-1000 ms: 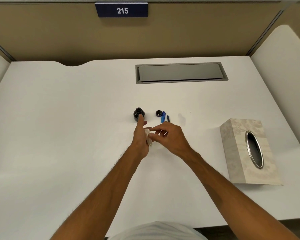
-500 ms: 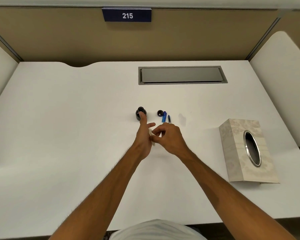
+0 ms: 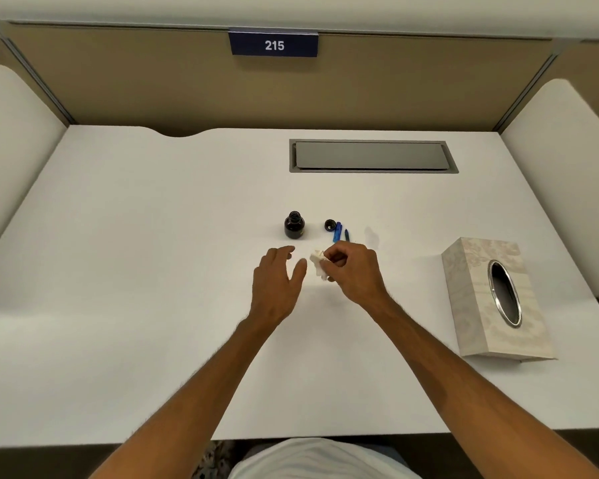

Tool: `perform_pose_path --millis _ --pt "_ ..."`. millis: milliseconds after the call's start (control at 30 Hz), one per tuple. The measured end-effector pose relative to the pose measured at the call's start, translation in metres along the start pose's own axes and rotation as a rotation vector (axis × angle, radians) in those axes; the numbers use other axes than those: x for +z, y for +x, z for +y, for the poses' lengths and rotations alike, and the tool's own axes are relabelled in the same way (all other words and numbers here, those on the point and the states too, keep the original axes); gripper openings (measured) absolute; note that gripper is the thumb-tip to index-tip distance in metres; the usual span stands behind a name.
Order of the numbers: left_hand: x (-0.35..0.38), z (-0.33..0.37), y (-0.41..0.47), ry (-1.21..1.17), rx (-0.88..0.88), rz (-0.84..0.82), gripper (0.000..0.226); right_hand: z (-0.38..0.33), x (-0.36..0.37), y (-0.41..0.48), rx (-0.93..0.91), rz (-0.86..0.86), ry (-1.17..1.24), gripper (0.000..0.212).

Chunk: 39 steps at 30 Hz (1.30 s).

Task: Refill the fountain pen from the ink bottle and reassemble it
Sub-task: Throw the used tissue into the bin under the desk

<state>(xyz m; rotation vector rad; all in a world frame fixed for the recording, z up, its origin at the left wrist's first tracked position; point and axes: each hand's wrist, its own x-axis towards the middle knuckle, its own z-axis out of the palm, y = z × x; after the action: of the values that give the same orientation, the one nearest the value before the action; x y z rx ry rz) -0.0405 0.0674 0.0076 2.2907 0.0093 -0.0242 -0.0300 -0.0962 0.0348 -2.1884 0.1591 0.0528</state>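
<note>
Right hand (image 3: 353, 271) pinches a crumpled white tissue (image 3: 318, 267); left hand (image 3: 274, 281) hovers open, empty. Round dark glass bottle (image 3: 294, 225) stands uncapped on the smooth white desk (image 3: 153, 271). Slim blue pen (image 3: 337, 231) lies beside the cap (image 3: 330, 225), long axis pointing away.

Bright, even overhead light; soft faint shadows; wide-angle bending at edges; slightly soft focus

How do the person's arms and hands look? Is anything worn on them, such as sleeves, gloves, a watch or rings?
Both forearms are bare up to the bottom edge of the picture, with no sleeves in view. The left hand and the right hand have no gloves. No watch, bracelet or ring shows. Fine hair shows along the forearms.
</note>
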Motion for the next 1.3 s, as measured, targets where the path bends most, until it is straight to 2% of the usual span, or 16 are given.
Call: perform_pose_path --millis 133,333,567,967,1300 --pt "-0.009 -0.011 -0.014 0.218 0.103 0.067 0.043 -0.007 0.001 -0.006 -0.012 -0.010 0.000 0.011" --pt "-0.024 -0.016 -0.039 0.313 0.108 0.134 0.049 -0.022 0.006 -0.019 -0.085 -0.036 0.035 0.012" --pt "-0.033 -0.021 -0.081 0.325 0.016 0.237 0.057 -0.025 0.011 -0.041 -0.153 -0.091 0.072 0.009" --pt "-0.041 -0.022 -0.194 0.404 -0.209 0.323 0.059 -0.029 0.025 -0.125 -0.221 -0.295 0.255 0.008" --pt "-0.061 -0.036 -0.278 0.460 -0.372 0.384 0.064 -0.039 0.057 -0.187 -0.312 -0.422 0.222 0.006"
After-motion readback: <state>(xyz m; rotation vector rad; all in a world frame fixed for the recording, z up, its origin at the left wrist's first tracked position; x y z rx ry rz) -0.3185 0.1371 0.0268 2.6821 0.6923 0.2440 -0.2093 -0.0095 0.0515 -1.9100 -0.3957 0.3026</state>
